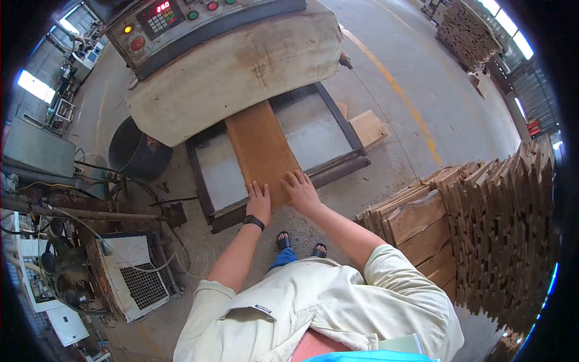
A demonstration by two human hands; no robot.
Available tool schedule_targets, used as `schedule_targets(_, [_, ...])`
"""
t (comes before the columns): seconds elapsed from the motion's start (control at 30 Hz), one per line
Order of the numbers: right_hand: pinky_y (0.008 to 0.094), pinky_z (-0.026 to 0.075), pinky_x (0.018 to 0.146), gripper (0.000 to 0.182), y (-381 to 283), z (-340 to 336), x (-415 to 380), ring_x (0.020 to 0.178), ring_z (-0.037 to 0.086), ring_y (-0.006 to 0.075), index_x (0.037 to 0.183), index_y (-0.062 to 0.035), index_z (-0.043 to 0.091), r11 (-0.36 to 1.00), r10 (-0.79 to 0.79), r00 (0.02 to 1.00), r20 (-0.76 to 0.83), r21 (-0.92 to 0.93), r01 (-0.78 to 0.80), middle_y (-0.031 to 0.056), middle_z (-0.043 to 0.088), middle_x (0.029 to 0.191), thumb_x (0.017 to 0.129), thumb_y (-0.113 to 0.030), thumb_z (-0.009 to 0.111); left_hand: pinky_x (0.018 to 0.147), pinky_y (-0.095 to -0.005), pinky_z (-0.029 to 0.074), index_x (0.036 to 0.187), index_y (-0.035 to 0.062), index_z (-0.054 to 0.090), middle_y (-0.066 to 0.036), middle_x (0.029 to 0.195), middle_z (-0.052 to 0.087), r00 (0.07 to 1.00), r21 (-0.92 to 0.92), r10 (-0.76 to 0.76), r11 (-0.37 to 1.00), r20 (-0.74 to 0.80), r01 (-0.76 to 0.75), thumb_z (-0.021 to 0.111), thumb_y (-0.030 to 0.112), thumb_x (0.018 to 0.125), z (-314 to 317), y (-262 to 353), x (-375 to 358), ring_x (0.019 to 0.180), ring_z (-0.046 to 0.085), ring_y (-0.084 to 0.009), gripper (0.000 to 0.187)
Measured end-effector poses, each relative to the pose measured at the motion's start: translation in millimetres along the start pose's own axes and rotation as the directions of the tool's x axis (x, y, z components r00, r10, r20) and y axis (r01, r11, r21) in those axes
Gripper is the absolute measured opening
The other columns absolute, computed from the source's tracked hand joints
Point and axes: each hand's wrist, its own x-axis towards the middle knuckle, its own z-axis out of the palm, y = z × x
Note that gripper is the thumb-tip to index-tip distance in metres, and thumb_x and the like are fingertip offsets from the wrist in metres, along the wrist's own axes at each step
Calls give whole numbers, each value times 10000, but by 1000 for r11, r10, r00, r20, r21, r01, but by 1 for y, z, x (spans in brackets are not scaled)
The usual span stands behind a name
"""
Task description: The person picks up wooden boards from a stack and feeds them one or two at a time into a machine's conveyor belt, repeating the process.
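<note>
A long brown wooden board [260, 145] lies on the framed metal bed of a machine [315, 123], its far end hidden under a stained pale cover [241, 72]. On the board's near left edge rests my left hand [259, 202], with fingers stretched forward and a dark band on the wrist. My right hand [300, 192] lies at the near right edge, fingers spread over the wood. Both palms are at the board's near end, which sticks out slightly past the bed's front rail.
A control panel [160, 24] with a lit red display is at the top. Tall stacks of rough boards [494, 235] stand at right. A black bin [137, 151], hoses and a white grilled unit [134, 274] are at left. Loose wood pieces [368, 128] lie beyond the bed.
</note>
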Motion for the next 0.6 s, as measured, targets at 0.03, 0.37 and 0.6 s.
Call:
schedule_targets(0.03, [545, 292, 1153, 770, 3, 0, 2, 1388, 347, 410, 1407, -101, 509, 1000, 2, 1000, -19, 15, -1, 180, 417, 1475, 726, -296, 811, 1104, -437, 431, 1533, 21, 268, -341, 1574, 175, 1000, 8, 5, 1000, -15, -5, 648, 55, 838, -2, -2, 2, 1465, 231, -461, 792])
schedule_targets(0.37, [544, 345, 1104, 746, 11, -1, 48, 1341, 376, 455, 1387, -79, 518, 998, -23, 1000, -15, -63, 22, 214, 436, 1429, 726, -272, 803, 1186, -466, 302, 1515, -3, 308, -369, 1558, 185, 997, -86, 1, 996, 76, 6, 626, 82, 848, -37, -17, 33, 1449, 237, -496, 744])
schedule_targets(0.6, [537, 368, 1083, 546, 20, 8, 78, 1326, 400, 456, 1358, -74, 555, 997, -26, 999, -46, -73, 23, 223, 459, 1410, 831, -185, 647, 1166, -433, 348, 1530, 6, 273, -363, 1568, 150, 998, -63, 3, 998, 61, 1, 728, 122, 813, -32, -36, 60, 1461, 223, -475, 857])
